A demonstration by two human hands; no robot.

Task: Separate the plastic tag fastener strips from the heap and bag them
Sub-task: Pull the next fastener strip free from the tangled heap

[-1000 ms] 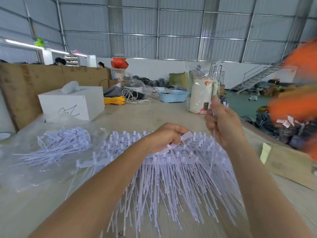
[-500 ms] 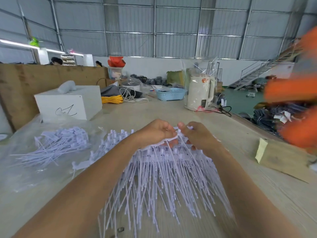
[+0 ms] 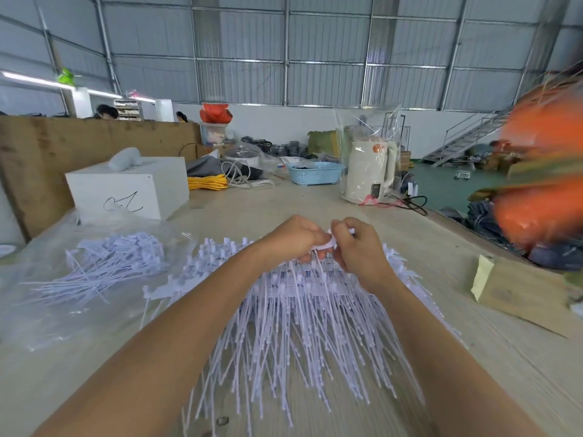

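A big heap of white plastic tag fastener strips (image 3: pixel 284 326) fans out on the table in front of me, thin tails pointing toward me. My left hand (image 3: pixel 296 239) and my right hand (image 3: pixel 356 247) meet at the heap's far edge, and both pinch the head bar of one white strip (image 3: pixel 329 242) between fingers and thumb. A smaller pile of separated fasteners (image 3: pixel 104 266) lies to the left on a clear plastic bag (image 3: pixel 47 310) spread flat on the table.
Behind the piles stand a white box (image 3: pixel 132 190), yellow cord (image 3: pixel 206 182), a blue basket (image 3: pixel 315 173) and a cream kettle (image 3: pixel 369 171) under clear wrap. A brown cardboard piece (image 3: pixel 530 294) lies at right. Blurred orange shapes (image 3: pixel 542 190) fill the right edge.
My right hand came down from its raised position and joined my left hand at the far edge of the heap. Both hands have stayed close together since.
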